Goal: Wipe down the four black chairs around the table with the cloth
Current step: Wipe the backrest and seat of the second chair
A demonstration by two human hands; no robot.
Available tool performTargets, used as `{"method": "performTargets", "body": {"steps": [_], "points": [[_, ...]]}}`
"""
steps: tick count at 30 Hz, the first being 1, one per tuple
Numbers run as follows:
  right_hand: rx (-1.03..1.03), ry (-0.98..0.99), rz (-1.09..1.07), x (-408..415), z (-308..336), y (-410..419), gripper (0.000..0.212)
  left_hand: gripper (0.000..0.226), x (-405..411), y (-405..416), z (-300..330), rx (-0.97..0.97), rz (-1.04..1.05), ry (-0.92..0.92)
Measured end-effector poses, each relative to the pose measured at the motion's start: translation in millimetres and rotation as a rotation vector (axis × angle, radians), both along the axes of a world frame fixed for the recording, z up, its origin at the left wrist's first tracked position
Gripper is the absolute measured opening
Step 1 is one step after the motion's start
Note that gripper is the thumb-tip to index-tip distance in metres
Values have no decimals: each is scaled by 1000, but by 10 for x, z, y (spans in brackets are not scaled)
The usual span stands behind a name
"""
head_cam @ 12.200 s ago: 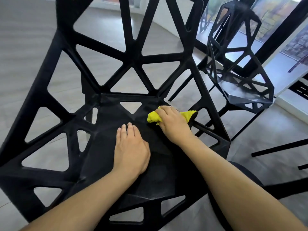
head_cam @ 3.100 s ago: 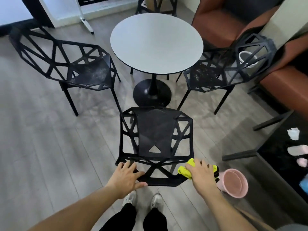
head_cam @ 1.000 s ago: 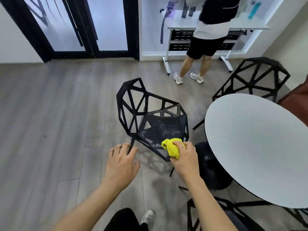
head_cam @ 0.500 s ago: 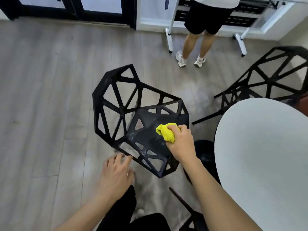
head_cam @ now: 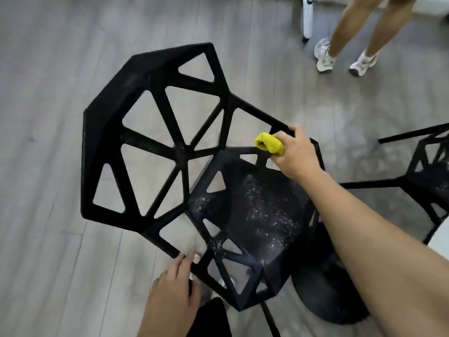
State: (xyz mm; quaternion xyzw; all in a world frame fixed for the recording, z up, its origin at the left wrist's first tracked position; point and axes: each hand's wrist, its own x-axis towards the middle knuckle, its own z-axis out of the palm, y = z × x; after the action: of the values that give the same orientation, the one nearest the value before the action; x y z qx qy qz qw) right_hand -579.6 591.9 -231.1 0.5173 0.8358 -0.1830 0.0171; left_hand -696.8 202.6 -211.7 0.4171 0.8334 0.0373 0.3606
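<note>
Head view, single camera: worn high, facing steeply down, close over black chair (head_cam: 243,215) and grey floor (head_cam: 48,239); edges slightly blurred, perhaps by motion.

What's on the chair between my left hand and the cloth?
In the head view, the black chair's seat, speckled with white dust, lies between the left hand and the yellow cloth.

Bystander's legs (head_cam: 359,27) w/ white sneakers (head_cam: 324,55) on gray floor (head_cam: 48,93).
</note>
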Motion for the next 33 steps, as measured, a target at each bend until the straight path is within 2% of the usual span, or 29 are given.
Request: {"method": "performTargets", "body": {"steps": [5, 8, 11, 14, 17, 23, 26, 33], "points": [[-104, -77, 34, 1, -492, 637, 43, 57, 249, 63, -229, 45, 136, -28], [-162, -69, 51, 15, -683, 753, 36, 52, 318, -11, -395, 150, 187, -45], [-176, -66, 46, 46, -824, 798, 27, 62, 291, 64, -481, 202, 313, -122], [-161, -119, 46, 61, -910, 837, 29, 64, 248, 153, -570, 100, 374, -128], [-112, -133, 73, 78, -941, 894, 29, 75, 123, 84, -685, 169, 246, -84], [-68, -159, 4, 166, -968, 867, 33, 58, -334, 181, -644, 305, 100, -1], [-71, -149, -91, 249, -966, 787, 33, 49, -695, 309, -619, 287, 22, -8], [-44, -85, -328, 463, -960, 280, 27, 53, -1577, 705, -665, 255, -171, 86]]}}
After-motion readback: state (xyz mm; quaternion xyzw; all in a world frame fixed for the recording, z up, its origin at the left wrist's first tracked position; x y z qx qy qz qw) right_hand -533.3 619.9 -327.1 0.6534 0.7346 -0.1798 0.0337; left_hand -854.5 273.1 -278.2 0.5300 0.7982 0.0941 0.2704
